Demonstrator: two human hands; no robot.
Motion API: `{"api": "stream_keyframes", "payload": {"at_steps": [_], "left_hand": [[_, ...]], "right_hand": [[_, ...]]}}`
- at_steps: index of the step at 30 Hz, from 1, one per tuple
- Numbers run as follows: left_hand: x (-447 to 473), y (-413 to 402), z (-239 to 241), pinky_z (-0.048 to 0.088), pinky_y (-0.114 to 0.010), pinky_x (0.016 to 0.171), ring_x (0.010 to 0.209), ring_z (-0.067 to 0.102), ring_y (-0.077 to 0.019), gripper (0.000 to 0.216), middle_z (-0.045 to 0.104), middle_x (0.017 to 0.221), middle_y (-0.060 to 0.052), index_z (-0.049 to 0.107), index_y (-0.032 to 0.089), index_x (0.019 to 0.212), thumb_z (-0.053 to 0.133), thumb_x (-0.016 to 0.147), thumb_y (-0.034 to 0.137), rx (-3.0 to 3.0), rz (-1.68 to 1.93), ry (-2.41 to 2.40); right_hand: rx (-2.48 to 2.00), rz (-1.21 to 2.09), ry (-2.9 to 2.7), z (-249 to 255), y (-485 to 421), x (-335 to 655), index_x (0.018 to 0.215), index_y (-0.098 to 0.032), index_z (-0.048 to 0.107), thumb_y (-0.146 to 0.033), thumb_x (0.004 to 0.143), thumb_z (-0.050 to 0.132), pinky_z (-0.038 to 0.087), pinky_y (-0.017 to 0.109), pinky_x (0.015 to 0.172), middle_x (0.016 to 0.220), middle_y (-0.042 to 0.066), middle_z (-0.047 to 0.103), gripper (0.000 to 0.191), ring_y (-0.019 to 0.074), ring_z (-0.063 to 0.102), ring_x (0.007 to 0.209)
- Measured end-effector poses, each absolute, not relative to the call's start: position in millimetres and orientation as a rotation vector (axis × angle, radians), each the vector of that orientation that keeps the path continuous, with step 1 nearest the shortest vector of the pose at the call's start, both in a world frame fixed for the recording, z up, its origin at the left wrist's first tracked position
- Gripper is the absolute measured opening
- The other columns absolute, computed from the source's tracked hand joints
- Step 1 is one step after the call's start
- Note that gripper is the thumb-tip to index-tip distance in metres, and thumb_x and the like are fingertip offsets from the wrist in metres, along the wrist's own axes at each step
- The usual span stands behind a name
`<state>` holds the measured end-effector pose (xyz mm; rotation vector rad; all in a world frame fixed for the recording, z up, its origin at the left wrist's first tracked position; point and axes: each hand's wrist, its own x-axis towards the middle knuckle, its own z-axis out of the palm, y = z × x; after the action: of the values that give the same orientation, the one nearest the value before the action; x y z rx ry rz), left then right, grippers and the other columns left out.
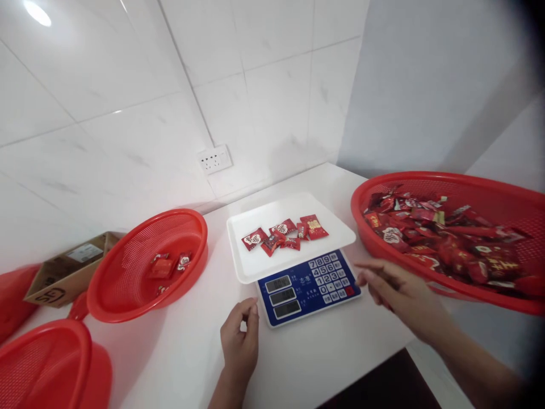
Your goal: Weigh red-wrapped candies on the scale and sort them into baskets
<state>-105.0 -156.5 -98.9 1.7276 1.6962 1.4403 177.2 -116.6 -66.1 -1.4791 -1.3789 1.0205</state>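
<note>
— Can you read the displays (279,295) on the scale (327,278), just beyond the left fingers (252,313)?
— No, the digits are too small.
— Is the left hand (238,341) holding anything?
— It may be empty; the curled fingers hide the palm.
— And the right fingers (374,279)?
— Blurred. The big basket (468,184) beyond them is cut off by the right edge.
— Far left of the left fingers?
— A cardboard box (63,270) is partly hidden behind a red basket (140,304).

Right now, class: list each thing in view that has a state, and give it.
Scale display, on, showing digits.
Weighing tray, holding a few wrapped candies.
Right basket, holding a candy pile.
Middle basket, nearly empty.
Cardboard box, open.
Wall socket, nothing plugged in.
Left hand, curled, empty.
Right hand, open, empty.
</note>
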Motion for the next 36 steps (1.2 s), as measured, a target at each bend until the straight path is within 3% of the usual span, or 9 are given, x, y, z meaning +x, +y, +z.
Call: {"api": "stream_keyframes", "payload": {"at_steps": [4,8,14,20,22,26,31,34,36], "left_hand": [[-87,-165,-90,0.050,-0.020,0.057,0.059,0.059,-0.0106,0.019,0.066,0.073,-0.002,0.062,0.019,0.097,0.052,0.082,0.021,1.980,1.175,1.431],[-54,-179,-94,0.053,-0.024,0.059,0.064,0.062,-0.0144,0.038,0.067,0.079,-0.005,0.057,0.023,0.112,0.063,0.075,0.031,2.270,0.839,1.095],[-26,-188,-107,0.054,-0.029,0.075,0.094,0.064,-0.0215,0.025,0.065,0.096,-0.012,0.061,0.022,0.102,0.060,0.077,0.027,2.250,1.068,1.070],[-21,-188,-105,0.054,-0.026,0.061,0.071,0.064,-0.0175,0.032,0.068,0.088,-0.009,0.064,0.022,0.094,0.064,0.072,0.045,2.314,1.003,1.062],[-17,-188,-105,0.054,-0.026,0.059,0.067,0.063,-0.0164,0.026,0.069,0.087,-0.007,0.064,0.022,0.091,0.066,0.071,0.040,2.321,1.016,1.088],[-9,-187,-104,0.053,-0.026,0.061,0.073,0.063,-0.0171,0.012,0.069,0.091,-0.006,0.063,0.022,0.083,0.064,0.073,0.029,2.273,1.032,1.106],[-12,-184,-103,0.051,-0.025,0.064,0.081,0.061,-0.0168,0.013,0.068,0.095,-0.006,0.060,0.021,0.086,0.064,0.075,0.026,2.083,1.013,1.155],[-17,-182,-107,0.047,-0.022,0.057,0.070,0.058,-0.0136,0.007,0.065,0.080,-0.004,0.058,0.020,0.080,0.061,0.076,0.024,2.015,1.006,1.262],[-20,-181,-109,0.044,-0.021,0.054,0.061,0.052,-0.0118,0.009,0.060,0.068,-0.001,0.056,0.019,0.073,0.060,0.076,0.027,1.977,1.024,1.357]], "right_hand": [[-1.395,1.448,-1.372,-98,-149,148,0.103,-0.022,0.055,-0.066,0.075,0.044,0.036,0.023,0.036,0.074,0.002,0.060,0.053,0.0098,0.047,0.043],[-1.264,1.706,-1.362,-106,-167,119,0.115,-0.023,0.049,-0.067,0.079,0.035,0.036,0.023,0.038,0.072,-0.001,0.060,0.059,0.0094,0.047,0.040],[-1.281,1.665,-1.328,-101,-165,117,0.121,-0.023,0.049,-0.065,0.081,0.034,0.047,0.029,0.056,0.077,0.001,0.063,0.059,0.0163,0.058,0.060],[-1.269,1.672,-1.379,-103,-168,122,0.128,-0.025,0.048,-0.065,0.081,0.032,0.053,0.035,0.071,0.085,0.004,0.068,0.063,0.0222,0.064,0.077],[-1.289,1.627,-1.375,-106,-169,123,0.128,-0.025,0.049,-0.065,0.082,0.032,0.051,0.037,0.082,0.097,0.006,0.069,0.063,0.0239,0.063,0.092],[-1.274,1.557,-1.420,-107,-169,130,0.127,-0.022,0.050,-0.062,0.084,0.033,0.035,0.037,0.103,0.127,0.008,0.056,0.061,0.0233,0.045,0.121],[-1.164,1.622,-1.588,-99,-170,144,0.135,-0.022,0.039,-0.058,0.085,0.034,0.036,0.040,0.101,0.129,0.009,0.054,0.063,0.0246,0.047,0.120],[-1.078,1.625,-1.677,-96,-172,147,0.137,-0.024,0.036,-0.060,0.080,0.042,0.042,0.039,0.093,0.128,0.010,0.055,0.067,0.0275,0.051,0.115],[-1.066,1.606,-1.712,-95,-173,146,0.127,-0.026,0.044,-0.058,0.080,0.042,0.047,0.037,0.083,0.115,0.010,0.062,0.057,0.0269,0.058,0.104]]}}
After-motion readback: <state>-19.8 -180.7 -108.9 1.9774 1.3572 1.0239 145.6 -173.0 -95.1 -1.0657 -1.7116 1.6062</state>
